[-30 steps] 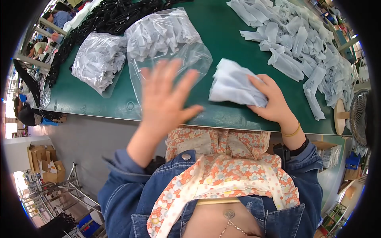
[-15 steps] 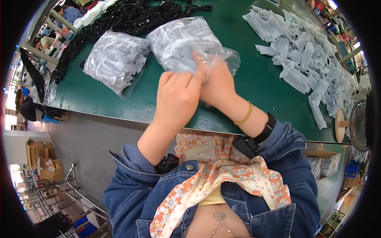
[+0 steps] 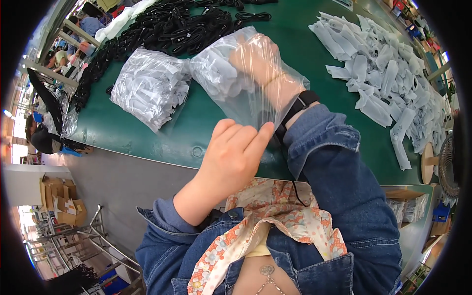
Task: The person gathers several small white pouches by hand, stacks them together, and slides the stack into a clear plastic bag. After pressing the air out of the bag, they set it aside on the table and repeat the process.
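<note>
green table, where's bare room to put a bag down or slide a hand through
Bare green table runs between the clear bag and the white packet spread on the right. Another strip lies along the near edge below the filled bag. The far left is crowded with black cables. The right hand is inside the clear bag; the left hand pinches its mouth.

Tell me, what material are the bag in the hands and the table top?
The bag looks like thin clear plastic film: glossy, creased, with the right hand visible through it. The table top seems a matte green mat, perhaps rubber or vinyl.
</note>
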### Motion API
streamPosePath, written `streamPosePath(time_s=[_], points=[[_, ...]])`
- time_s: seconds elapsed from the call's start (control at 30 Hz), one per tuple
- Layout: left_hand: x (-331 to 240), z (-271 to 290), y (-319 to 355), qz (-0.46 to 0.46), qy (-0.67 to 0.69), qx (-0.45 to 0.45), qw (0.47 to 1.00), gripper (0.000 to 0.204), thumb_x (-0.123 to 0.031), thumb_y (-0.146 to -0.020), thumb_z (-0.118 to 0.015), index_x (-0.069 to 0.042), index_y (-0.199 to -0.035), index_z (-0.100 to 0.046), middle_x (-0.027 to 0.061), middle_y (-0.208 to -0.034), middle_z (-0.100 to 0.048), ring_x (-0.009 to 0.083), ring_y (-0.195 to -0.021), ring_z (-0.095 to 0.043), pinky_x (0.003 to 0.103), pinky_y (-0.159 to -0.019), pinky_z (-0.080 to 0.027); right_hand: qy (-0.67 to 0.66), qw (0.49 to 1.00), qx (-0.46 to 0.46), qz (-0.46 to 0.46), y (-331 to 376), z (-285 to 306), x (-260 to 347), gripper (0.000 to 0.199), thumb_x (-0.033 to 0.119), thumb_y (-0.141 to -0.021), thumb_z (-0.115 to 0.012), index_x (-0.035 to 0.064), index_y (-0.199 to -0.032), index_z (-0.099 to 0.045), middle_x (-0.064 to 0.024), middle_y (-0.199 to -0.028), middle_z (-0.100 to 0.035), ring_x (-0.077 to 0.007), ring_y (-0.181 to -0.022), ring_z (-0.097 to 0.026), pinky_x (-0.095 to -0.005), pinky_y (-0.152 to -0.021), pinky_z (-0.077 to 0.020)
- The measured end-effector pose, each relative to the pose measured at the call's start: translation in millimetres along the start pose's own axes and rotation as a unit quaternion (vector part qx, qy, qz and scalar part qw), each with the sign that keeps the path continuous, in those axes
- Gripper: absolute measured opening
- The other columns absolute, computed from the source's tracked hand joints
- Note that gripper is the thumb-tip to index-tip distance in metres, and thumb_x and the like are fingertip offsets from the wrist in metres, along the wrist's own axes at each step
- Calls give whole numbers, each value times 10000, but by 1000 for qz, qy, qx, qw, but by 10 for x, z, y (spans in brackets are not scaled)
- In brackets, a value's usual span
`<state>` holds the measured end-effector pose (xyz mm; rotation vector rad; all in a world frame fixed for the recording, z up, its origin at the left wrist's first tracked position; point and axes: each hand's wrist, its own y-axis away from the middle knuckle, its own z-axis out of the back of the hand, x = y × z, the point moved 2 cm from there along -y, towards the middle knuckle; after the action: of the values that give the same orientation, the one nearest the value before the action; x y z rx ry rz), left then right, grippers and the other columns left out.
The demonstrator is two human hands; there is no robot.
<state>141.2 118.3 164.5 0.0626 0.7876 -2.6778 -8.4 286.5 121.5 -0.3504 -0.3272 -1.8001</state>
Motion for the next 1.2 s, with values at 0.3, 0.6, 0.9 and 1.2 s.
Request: streamPosePath(time_s=[0.3, 0.6, 0.9, 1.2], points=[[1277, -499, -905, 140, 4, -25, 990, 455, -418, -903, -515, -139, -1260, -558, 154, -1296, -491, 372, -1189, -467, 504, -991, -367, -52, 954, -142, 258, 1086, -595, -549, 549, 326, -847, -619, 97, -1327, -485, -292, -1459, -248, -461, -1342, -262, -559, -1059, -261], [1612, -1121, -732, 183, -137, 125, 966, 525, -487, -895, -502, -230, -1353, -478, 124, -1471, -344, 398, -1355, -291, 641, -1063, -201, -349, 813, 439, 159, 1112, 430, -1751, 290, 226, -895, -616, 9, -1083, -655, -134, -1113, -654, -209, -1090, -590, -316, -952, -445], [-415, -1037, 158, 69, 23, 225, 972, 516, -399, -819, -608, -162, -1272, -540, 122, -1419, -411, 340, -1308, -377, 595, -1070, -236, -21, 955, -264, -132, -519, 852, -3153, 760, 587, -657, -664, 279, -1332, -501, -113, -1274, -527, -322, -1161, -523, -457, -953, -398], [-467, -1020, 148, 63, 80, 153, 983, 367, -205, -752, -660, -65, -1089, -617, 112, -1233, -565, 313, -1178, -508, 471, -1024, -355, 203, 977, -60, -25, 210, 732, -2568, 584, 434, -618, -686, 295, -1177, -588, -100, -1366, -422, -349, -1133, -509, -561, -909, -380]])
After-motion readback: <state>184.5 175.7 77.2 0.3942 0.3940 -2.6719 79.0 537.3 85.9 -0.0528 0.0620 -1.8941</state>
